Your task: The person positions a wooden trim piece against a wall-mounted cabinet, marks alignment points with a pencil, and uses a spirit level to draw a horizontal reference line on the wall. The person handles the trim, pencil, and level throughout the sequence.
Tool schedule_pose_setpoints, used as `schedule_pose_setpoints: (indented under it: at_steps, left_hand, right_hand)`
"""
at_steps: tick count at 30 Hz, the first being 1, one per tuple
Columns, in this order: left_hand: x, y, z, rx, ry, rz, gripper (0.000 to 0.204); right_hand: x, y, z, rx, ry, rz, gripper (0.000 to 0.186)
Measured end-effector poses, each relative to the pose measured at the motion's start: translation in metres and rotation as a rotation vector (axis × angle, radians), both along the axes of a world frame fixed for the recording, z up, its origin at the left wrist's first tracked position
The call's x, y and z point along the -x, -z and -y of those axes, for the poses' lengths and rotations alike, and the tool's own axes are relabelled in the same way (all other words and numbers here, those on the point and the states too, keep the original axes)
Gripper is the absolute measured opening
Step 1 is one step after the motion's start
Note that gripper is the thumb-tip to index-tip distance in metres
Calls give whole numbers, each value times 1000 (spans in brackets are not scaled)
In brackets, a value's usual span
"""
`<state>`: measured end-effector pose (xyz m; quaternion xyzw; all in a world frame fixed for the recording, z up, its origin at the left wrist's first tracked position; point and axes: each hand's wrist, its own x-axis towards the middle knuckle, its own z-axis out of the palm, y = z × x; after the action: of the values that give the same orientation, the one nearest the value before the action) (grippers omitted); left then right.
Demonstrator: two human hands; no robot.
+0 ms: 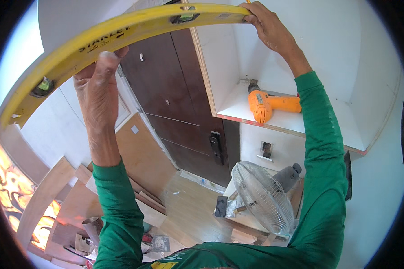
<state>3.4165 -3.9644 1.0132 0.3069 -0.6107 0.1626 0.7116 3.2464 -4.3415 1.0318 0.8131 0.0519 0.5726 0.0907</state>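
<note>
A long yellow spirit level point(143, 23) is raised across the top of the view, its left end lower than its right. My left hand point(99, 87) supports it from beneath near the middle, thumb against its lower edge and the other fingers mostly hidden behind it. At the right end, my right hand point(270, 30) grips the level between thumb and fingers. A thin orange tip shows above that hand, too small to name. Below my right forearm, an orange cordless drill point(267, 106) lies in an open white wall cabinet point(224, 45).
A dark brown door point(166, 96) with a black lock handle point(216, 147) stands ahead. Below the cabinet are an open wall socket box point(266, 150) and a grey fan point(265, 199). Wooden boards point(143, 152) lean at the left, near loose tools and scraps.
</note>
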Motion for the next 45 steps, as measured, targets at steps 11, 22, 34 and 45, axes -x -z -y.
schedule_pose_setpoints:
  at_steps: [11,22,34,45]
  left_hand:
    - [43,8,52,109,-305,-93,34]
    - [47,42,79,122,-341,-135,29]
    - [46,72,86,96,-536,-129,31]
    - [-34,39,112,-197,-594,373,59]
  right_hand:
    - [-47,11,37,-71,-40,137,42]
    - [-63,62,39,-175,123,13,68]
    - [-83,59,53,-176,26,-54,48]
    - [-98,57,77,9,40,-79,41]
